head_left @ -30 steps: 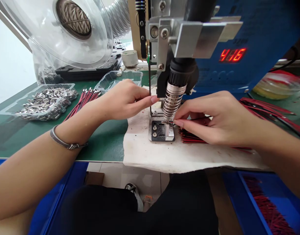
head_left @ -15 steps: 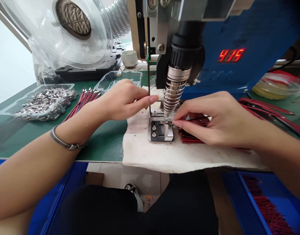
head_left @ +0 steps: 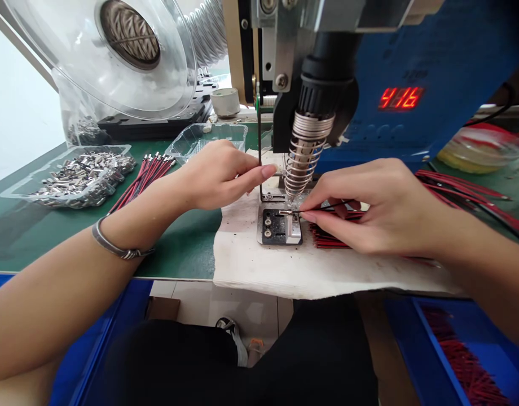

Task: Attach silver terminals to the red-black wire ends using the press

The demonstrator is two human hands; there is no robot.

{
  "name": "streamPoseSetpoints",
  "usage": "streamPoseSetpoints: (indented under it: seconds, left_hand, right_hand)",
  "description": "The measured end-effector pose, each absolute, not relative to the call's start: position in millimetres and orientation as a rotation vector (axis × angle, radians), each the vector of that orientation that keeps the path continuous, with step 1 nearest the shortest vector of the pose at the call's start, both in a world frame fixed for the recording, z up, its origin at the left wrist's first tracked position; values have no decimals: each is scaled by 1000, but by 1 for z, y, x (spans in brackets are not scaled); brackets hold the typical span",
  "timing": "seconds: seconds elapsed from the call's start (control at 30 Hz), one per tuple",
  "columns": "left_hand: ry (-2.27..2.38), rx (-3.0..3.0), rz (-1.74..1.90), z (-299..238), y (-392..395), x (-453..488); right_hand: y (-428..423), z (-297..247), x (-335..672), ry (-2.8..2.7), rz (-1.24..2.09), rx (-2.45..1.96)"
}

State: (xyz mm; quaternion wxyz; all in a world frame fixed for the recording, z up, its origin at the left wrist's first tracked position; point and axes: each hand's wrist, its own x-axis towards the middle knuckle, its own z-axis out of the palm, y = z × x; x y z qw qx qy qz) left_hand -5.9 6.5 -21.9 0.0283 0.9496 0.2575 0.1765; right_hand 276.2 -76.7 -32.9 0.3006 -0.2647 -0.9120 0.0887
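My right hand [head_left: 365,206] pinches a thin red and black wire [head_left: 339,207]. The wire's near end meets a small silver metal piece [head_left: 285,212] lying on the black and metal fixture [head_left: 280,226]. Right above it is the tip of the soldering iron [head_left: 304,152], wrapped in a coiled spring. My left hand [head_left: 225,173] hovers left of the iron, beside a thin upright rod [head_left: 260,141]. Its thumb and forefinger are pressed together, and anything between them is too small or hidden to make out. Under the fixture lies a white cloth [head_left: 259,268].
Loose silver metal parts fill a clear tray [head_left: 14,192] at left, beside a bundle of tipped wires [head_left: 145,175]. More red and black wires [head_left: 458,194] lie at right. A blue machine [head_left: 395,56] with a red display rises behind; a blue bin [head_left: 437,338] sits below.
Both hands hold nearly the same pose; the whole view has shifted slightly. The red display has gone from 415 to 416.
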Motion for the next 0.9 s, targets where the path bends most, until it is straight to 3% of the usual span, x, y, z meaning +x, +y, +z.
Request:
streamPoseSetpoints:
  seconds: [0.9]
  left_hand:
    - [757, 2921, 535, -21, 6, -5]
  right_hand:
    - [-75, -37, 277, -2420, 154, -681]
